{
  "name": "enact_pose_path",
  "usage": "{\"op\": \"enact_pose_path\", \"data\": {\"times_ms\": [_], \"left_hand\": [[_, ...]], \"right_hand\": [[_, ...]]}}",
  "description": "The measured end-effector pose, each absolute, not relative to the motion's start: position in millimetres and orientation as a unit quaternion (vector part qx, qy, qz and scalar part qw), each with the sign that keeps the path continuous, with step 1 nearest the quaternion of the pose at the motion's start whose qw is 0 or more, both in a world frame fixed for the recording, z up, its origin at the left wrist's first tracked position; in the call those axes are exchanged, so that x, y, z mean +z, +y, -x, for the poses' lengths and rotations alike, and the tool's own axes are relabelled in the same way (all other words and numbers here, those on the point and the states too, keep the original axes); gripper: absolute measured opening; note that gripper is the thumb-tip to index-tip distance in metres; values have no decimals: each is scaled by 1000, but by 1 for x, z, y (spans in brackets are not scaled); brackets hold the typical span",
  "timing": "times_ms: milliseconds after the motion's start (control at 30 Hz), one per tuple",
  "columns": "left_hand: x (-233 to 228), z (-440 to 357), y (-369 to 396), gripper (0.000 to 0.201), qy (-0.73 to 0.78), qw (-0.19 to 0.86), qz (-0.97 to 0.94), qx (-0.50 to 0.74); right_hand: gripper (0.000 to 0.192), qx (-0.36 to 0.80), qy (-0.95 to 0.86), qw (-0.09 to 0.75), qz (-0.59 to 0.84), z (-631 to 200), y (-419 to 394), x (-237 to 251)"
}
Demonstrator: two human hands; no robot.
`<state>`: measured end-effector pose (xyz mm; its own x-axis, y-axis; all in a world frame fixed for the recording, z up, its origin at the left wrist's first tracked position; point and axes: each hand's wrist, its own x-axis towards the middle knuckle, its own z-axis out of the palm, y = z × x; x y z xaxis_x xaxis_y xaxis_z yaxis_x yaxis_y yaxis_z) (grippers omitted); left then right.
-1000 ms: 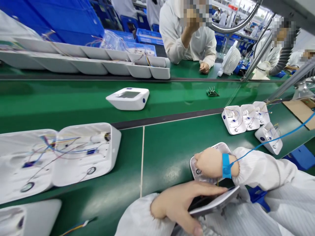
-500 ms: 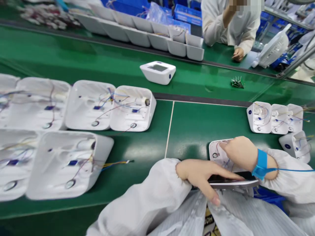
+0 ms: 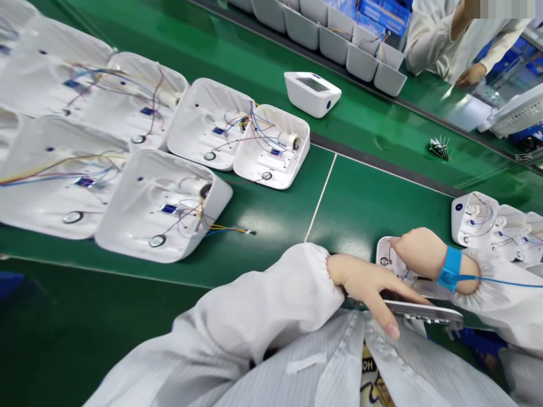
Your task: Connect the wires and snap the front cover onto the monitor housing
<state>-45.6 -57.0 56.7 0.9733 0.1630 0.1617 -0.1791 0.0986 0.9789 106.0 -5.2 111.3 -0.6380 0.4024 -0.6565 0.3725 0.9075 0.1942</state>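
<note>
My left hand (image 3: 375,288) holds a flat device cover (image 3: 428,312) with a pale rim and a dark face, thumb on the near side and fingers across the face. The cover is tilted almost edge-on, low in front of my body, with small metal-looking parts along its underside. My right hand (image 3: 419,254), with a blue wrist strap (image 3: 450,270), is curled over a white open housing (image 3: 384,249) just behind the cover. Its fingertips are hidden, and I cannot make out what they grip. Wires and a round part show inside the housing.
Rows of white open housings (image 3: 163,226) with wires stand on the left; more housings (image 3: 473,217) stand at the right. Behind are an assembled white device (image 3: 313,95), a small pile of metal parts (image 3: 440,148) and grey shells (image 3: 335,45). A co-worker's sleeve (image 3: 432,34) shows across the bench.
The view has tilted and shifted, showing more of the left housings. The cover in my left hand has tipped, so less of its dark face shows. My right hand stays at the housing.
</note>
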Motion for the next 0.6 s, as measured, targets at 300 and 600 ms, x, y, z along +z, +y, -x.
{"op": "enact_pose_path", "data": {"times_ms": [300,600], "left_hand": [[55,43,-58,85,-17,750,-642,157],[51,42,-57,89,-11,747,-647,153]], "right_hand": [[17,30,909,359,-210,-105,-3,119],[15,33,912,339,-226,-112,-6,123]]}}
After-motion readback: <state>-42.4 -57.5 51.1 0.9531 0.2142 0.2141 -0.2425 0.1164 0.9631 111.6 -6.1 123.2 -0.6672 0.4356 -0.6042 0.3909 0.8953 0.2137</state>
